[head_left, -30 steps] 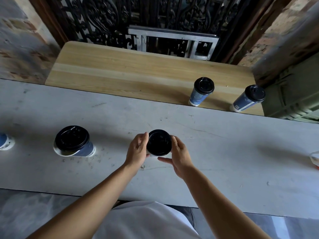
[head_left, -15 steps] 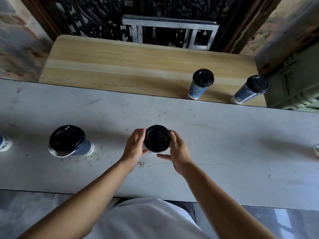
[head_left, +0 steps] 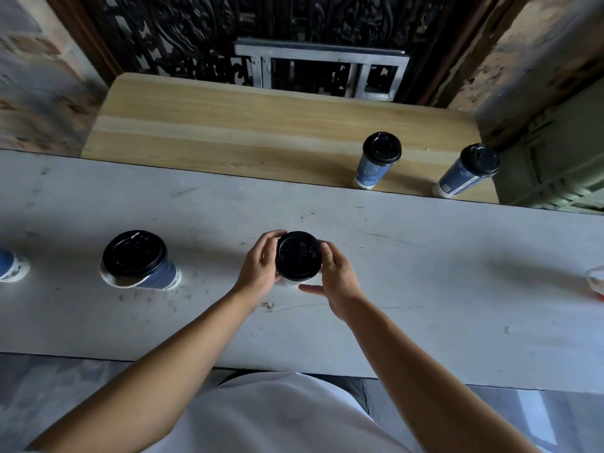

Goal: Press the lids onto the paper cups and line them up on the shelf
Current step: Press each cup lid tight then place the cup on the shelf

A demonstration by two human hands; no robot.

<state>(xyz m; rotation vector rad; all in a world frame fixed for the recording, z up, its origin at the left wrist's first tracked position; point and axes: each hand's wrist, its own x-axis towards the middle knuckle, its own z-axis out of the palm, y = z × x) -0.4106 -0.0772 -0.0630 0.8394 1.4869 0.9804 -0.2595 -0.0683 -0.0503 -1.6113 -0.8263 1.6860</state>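
Note:
A paper cup with a black lid (head_left: 298, 255) stands on the grey counter (head_left: 425, 289) in front of me. My left hand (head_left: 258, 269) wraps its left side and my right hand (head_left: 336, 282) cups its right side; the cup body is mostly hidden under the lid and fingers. A second blue cup (head_left: 137, 259) carries a black lid that sits loosely, to the left. Two lidded blue cups (head_left: 376, 160) (head_left: 467, 170) stand on the wooden shelf (head_left: 228, 125) beyond the counter, at its right end.
Part of another blue cup (head_left: 9, 266) shows at the left frame edge. A small white and orange object (head_left: 596, 279) lies at the right edge. A dark ornate iron grille (head_left: 261, 34) rises behind the shelf, and a green crate (head_left: 555, 165) stands at its right.
Both hands stay on the lidded cup in the same place; the fingers shift slightly around the lid. The view has tilted a little.

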